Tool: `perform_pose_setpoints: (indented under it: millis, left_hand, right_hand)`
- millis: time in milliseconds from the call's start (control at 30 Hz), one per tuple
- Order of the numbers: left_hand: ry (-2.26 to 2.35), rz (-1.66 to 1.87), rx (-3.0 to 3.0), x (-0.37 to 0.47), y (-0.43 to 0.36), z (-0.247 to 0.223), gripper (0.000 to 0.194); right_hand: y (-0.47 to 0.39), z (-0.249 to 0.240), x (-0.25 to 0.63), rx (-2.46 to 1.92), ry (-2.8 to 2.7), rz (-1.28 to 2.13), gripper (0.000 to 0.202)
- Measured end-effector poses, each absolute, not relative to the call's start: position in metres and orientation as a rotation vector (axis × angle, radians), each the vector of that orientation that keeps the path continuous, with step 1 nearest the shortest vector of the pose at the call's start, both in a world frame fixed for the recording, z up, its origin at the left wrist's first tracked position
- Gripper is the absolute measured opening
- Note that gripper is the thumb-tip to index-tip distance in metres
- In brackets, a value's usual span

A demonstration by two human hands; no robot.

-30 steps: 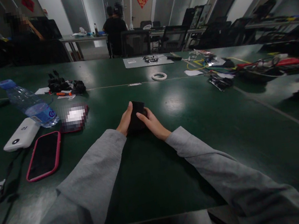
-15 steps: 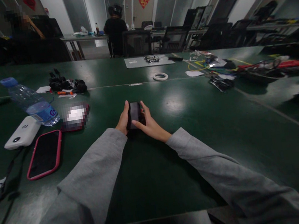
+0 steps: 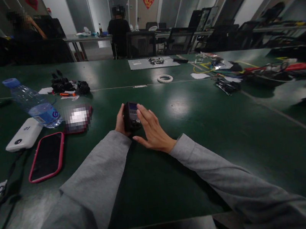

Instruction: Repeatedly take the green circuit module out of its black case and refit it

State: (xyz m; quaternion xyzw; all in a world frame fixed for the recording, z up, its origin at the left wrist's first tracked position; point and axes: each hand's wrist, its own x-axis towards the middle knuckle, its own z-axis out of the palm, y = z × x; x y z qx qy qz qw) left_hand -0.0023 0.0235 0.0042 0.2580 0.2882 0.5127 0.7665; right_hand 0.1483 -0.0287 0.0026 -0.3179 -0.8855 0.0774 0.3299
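My left hand point(image 3: 120, 122) is wrapped around the left side of a small black boxy device with a screen point(image 3: 132, 123), keeping it tilted just above the green table point(image 3: 163, 182). A bluish screen shows on its upper face, with small light markings lower down. My right hand point(image 3: 153, 130) is open, fingers stretched out and the thumb apart. Its fingertips overlap the device's right edge; whether they touch it I cannot tell. Part of the device's right side is hidden behind these fingers.
To the left lie a phone in a pink case point(image 3: 46, 157), a white power bank point(image 3: 24, 134), a tilted water bottle point(image 3: 44, 112) and a second pink-edged phone point(image 3: 78, 119). A white ring point(image 3: 164, 78) lies ahead. Cables and tools point(image 3: 227, 70) clutter the right. People sit beyond.
My right hand has let go of the device and opened beside it. The device has turned in my left hand, moving slightly left, so its screen and lower end show.
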Motion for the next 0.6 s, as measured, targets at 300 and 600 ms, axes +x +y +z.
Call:
perform_pose_setpoints:
  millis: [300, 600]
  left_hand:
    - [0.657, 1.088, 0.590, -0.0018, 0.0237, 0.0014, 0.064]
    - [0.662, 1.161, 0.528, -0.0023, 0.0234, 0.0034, 0.062]
  right_hand:
    - [-0.0273, 0.0016, 0.1465, -0.864, -2.337, 0.273, 0.081]
    - [-0.0257, 0.0016, 0.1466, -0.850, -2.274, 0.238, 0.077]
